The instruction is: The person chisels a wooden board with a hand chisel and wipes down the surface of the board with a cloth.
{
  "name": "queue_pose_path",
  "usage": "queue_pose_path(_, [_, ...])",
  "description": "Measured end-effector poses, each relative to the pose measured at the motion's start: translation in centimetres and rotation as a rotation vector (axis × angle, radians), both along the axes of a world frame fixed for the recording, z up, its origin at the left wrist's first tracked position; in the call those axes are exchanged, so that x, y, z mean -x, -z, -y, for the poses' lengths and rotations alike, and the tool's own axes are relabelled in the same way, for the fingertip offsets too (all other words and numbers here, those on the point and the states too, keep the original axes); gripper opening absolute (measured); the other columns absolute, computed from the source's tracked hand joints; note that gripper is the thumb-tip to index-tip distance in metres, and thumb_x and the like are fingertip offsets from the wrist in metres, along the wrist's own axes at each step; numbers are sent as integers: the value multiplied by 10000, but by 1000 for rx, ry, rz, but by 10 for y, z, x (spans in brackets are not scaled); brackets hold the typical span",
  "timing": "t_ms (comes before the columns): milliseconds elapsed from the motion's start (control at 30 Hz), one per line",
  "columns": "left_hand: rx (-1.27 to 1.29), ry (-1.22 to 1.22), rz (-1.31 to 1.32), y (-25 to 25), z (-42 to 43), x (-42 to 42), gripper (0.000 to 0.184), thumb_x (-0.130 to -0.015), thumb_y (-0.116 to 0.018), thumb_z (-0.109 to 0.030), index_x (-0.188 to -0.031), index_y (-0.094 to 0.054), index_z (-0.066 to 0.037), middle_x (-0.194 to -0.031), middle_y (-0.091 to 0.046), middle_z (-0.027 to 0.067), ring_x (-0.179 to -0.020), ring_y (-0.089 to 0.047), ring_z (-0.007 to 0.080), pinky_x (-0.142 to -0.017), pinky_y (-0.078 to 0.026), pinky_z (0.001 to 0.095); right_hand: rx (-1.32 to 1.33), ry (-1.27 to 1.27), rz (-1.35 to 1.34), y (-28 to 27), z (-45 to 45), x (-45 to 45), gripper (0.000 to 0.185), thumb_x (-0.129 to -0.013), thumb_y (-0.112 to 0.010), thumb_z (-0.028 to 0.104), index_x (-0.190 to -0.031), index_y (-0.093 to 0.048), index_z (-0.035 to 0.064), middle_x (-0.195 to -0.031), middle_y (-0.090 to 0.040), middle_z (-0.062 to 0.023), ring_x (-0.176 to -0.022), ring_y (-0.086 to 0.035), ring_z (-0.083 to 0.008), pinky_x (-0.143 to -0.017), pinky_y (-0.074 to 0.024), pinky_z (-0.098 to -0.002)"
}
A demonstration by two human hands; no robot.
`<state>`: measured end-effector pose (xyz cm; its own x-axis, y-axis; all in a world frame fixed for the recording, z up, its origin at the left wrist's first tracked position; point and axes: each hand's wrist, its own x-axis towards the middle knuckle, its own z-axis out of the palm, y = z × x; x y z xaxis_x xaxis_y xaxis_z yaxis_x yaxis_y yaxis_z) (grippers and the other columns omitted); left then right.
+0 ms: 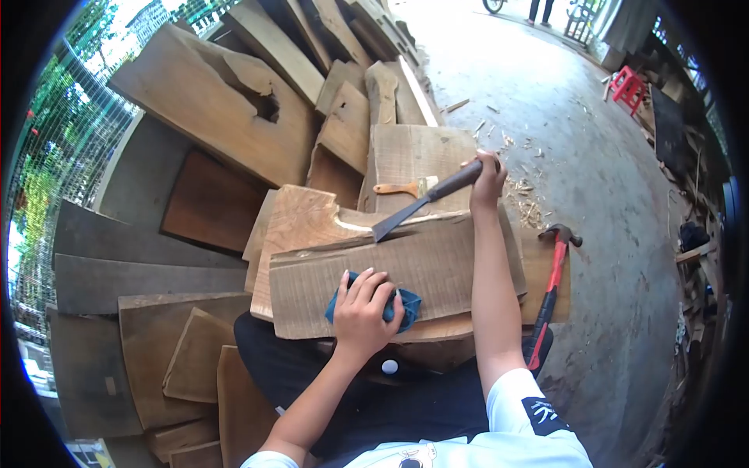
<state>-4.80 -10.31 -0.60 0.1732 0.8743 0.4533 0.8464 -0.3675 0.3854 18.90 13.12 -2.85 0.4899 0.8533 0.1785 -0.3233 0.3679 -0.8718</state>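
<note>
**Cloth and chisel over a rough board among stacked slabs**

The grey-brown board (437, 273) lay in front of the person, the centre of this clock, with twelve pointing away from the body. On its near half sat a bunched blue cloth (409, 306); the left hand (365, 312) pressed down on it, fingers bent over the folds. The right hand (489, 183) was wrapped tightly around the handle of a chisel (425, 200) at one o'clock. Its blade slanted down to the board's far edge; whether it touched could not be told.

Below was a paler board (300, 218), its notched end showing at ten. Dark trousers (285, 374) filled six to seven. A concrete floor (616, 179) spread from one to four, littered with wood shavings (532, 210) at two. A mesh fence (47, 156) closed the room between nine and ten.

A brush (402, 189) lay at twelve, just beyond the blade. The right forearm crossed the board's right end, hiding part of it, and a red-handled hammer (551, 285) lay close outside that arm at three. Slabs (226, 86) crowded eight to twelve; a red stool (626, 87) stood well apart at two.
</note>
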Motion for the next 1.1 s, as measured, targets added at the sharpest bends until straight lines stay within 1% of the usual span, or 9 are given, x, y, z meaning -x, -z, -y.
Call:
queue_pose_path(67, [-2, -10, -5, -1, 1, 0, 151, -867, -724, -195, -984, -725, -98, -1165, -724, 76, -1215, -659, 298, -1156, -397, 549, 45, 152, -179, 12, -9, -11, 169, -893, -678, 204, -810, -612, 72, -695, -617, -61, -645, -631, -192, -661, -517, -331])
queue_pose_path(133, [-3, -13, -3, 0, 1, -1, 149, -866, -722, -194, -978, -723, -96, -1164, -723, 77, -1210, -660, 298, -1154, -402, 548, 108, 195, -128, 12, -10, -6, 180, -891, -698, 226, -822, -616, 80, -694, -618, -56, -651, -634, -188, -668, -516, -328])
queue_pose_path(267, [-5, -11, -9, -1, 1, -1, 140, -864, -721, -188, -968, -719, -96, -1150, -726, 76, -1192, -666, 297, -1151, -408, 548, 125, -110, -125, -7, 5, 25, 200, -905, -759, 194, -995, -647, 55, -739, -649, -44, -674, -655, -170, -687, -534, -298])
queue_pose_path(333, [4, -5, -11, -2, 3, 0, 140, -863, -722, -188, -969, -721, -97, -1148, -727, 77, -1192, -667, 297, -1153, -406, 548, 102, -186, -128, -3, 2, 21, 197, -892, -766, 171, -995, -660, 40, -772, -667, -75, -688, -691, -183, -674, -548, -309])
queue_pose_path(500, [-18, -11, -2, -1, 0, 0, 139, -863, -723, -189, -967, -724, -98, -1150, -727, 77, -1196, -666, 298, -1159, -400, 548, 119, 10, -415, 14, -8, -10, 159, -853, -703, 196, -831, -584, 94, -729, -576, -36, -689, -603, -179, -677, -508, -327])
queue_pose_path(567, [-5, -8, -7, -2, 1, 0, 136, -864, -722, -190, -965, -725, -98, -1152, -727, 76, -1197, -666, 297, -1162, -396, 546, 100, -122, -599, 23, -11, -20, 186, -856, -674, 217, -776, -530, 130, -695, -563, -17, -641, -560, -182, -662, -502, -349])
queue_pose_path(800, [-10, 2, -28, 1, 2, 1, 171, -878, -716, -230, -982, -732, -95, -1164, -719, 75, -1215, -653, 285, -1151, -398, 545, 96, -338, -598, 7, -1, 12, 175, -871, -644, 210, -789, -527, 108, -682, -559, -48, -654, -576, -204, -702, -523, -366])
queue_pose_path(1033, [-11, 6, -23, 1, 0, 1, 173, -876, -716, -227, -982, -733, -92, -1150, -720, 74, -1209, -656, 286, -1149, -399, 547, 35, -155, -659, 13, -3, -28, 240, -851, -625, 273, -710, -470, 157, -607, -469, -5, -570, -479, -164, -578, -415, -320])
queue_pose_path(1100, [-11, 1, -25, 0, 1, 1, 171, -874, -718, -224, -978, -730, -89, -1150, -720, 75, -1204, -657, 287, -1147, -401, 548, 58, -152, -630, 17, -5, -21, 251, -856, -627, 282, -706, -471, 155, -614, -481, -9, -574, -493, -170, -580, -430, -329])
